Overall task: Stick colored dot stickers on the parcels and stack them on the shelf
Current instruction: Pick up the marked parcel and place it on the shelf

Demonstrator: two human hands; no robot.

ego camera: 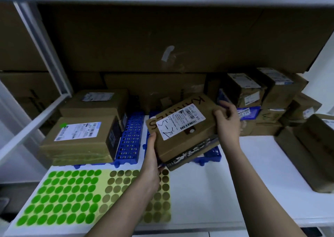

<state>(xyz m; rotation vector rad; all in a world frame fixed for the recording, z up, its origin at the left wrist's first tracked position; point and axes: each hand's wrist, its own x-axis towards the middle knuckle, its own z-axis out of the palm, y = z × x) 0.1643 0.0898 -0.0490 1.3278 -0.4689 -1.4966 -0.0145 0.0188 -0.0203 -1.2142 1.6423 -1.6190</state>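
Both hands grip a brown cardboard parcel with a white shipping label (182,126): left hand (151,157) at its near-left corner, right hand (226,121) at its far-right end, above the blue perforated plastic mat (129,139) on the white shelf (235,191). Stacking looks underway; next, it likely needs lowering flat.

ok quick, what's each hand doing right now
Left hand: holds the near left edge of the labelled cardboard parcel.
Right hand: grips the parcel's far right end, fingers curled over it.
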